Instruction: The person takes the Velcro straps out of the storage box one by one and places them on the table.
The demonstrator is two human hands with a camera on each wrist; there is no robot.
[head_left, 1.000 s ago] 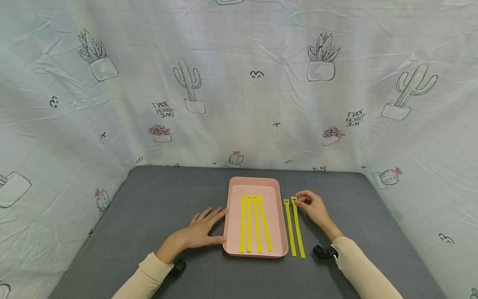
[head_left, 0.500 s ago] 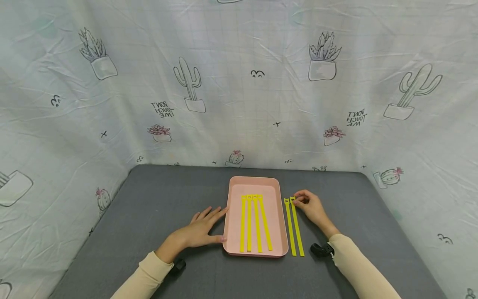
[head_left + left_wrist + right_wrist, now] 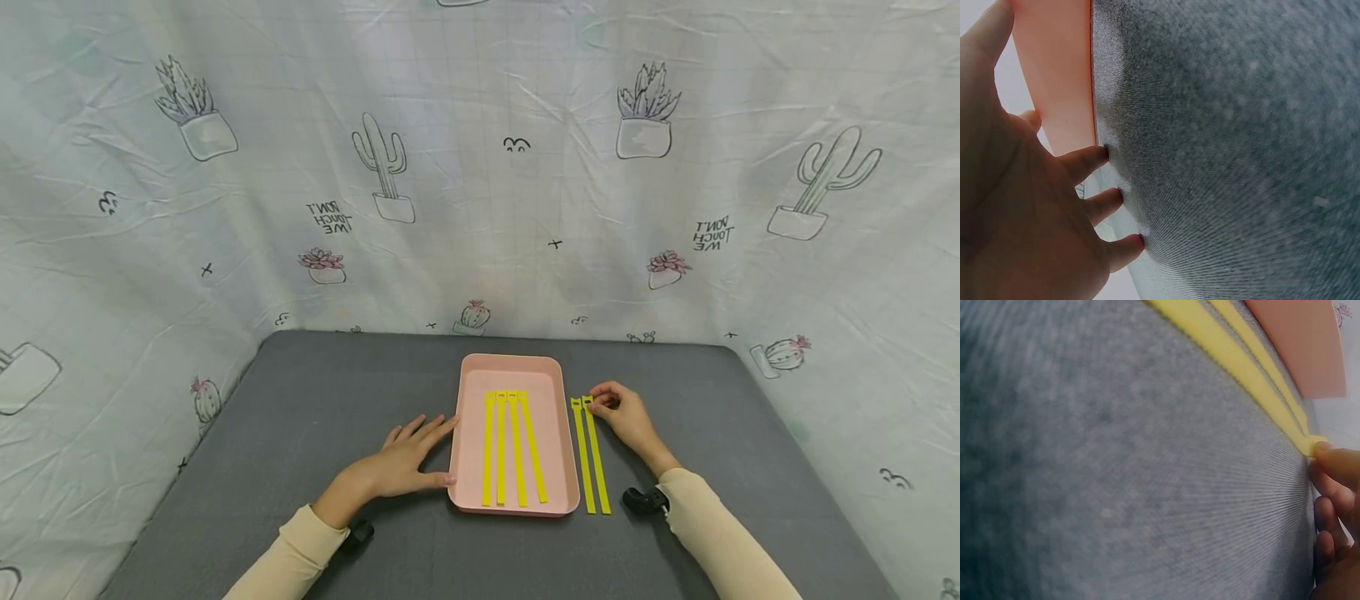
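Note:
In the head view a pink tray point(image 3: 472, 371) lies on the grey table, with several yellow hook-and-loop cable ties point(image 3: 501, 450) side by side in it. My left hand point(image 3: 393, 471) has its fingers spread, and its thumb and a fingertip touch the tray's left rim. Right of the tray, two more ties lie on the table, heads at the far end. My right hand point(image 3: 630, 421) pinches the head of the outer tie point(image 3: 597, 467); the inner tie point(image 3: 582, 458) lies close beside it. The right wrist view shows thumb and finger at that tie's head point(image 3: 1316, 442).
The grey cloth-covered table point(image 3: 360, 375) runs back to a white curtain point(image 3: 450, 183) printed with cacti. Black bands sit at both wrists, the right one point(image 3: 647, 502) near the ends of the two loose ties.
My right hand has shifted slightly left with the outer tie, bringing it a little nearer the inner one. The left hand and tray have stayed put.

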